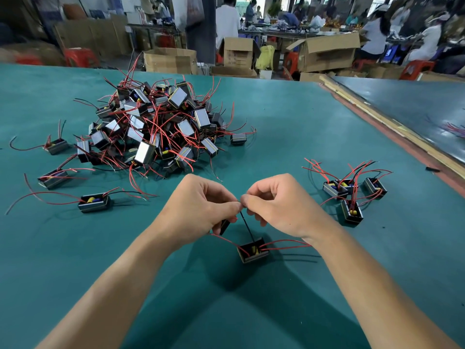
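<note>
A small black open-topped box (253,251) with a yellow part inside hangs just above the green table (289,137). Red wires trail from both its sides. A black wire (247,229) runs up from it to my fingertips. My left hand (198,205) and my right hand (279,205) meet above the box, both pinching the top end of that black wire. My left hand also holds a short black tube (224,226) under its lower fingers.
A big heap of the same wired boxes (153,129) lies at the far left, with loose ones (94,202) around it. Several more boxes (352,195) sit in a small group at the right. Cardboard cartons and seated people fill the background.
</note>
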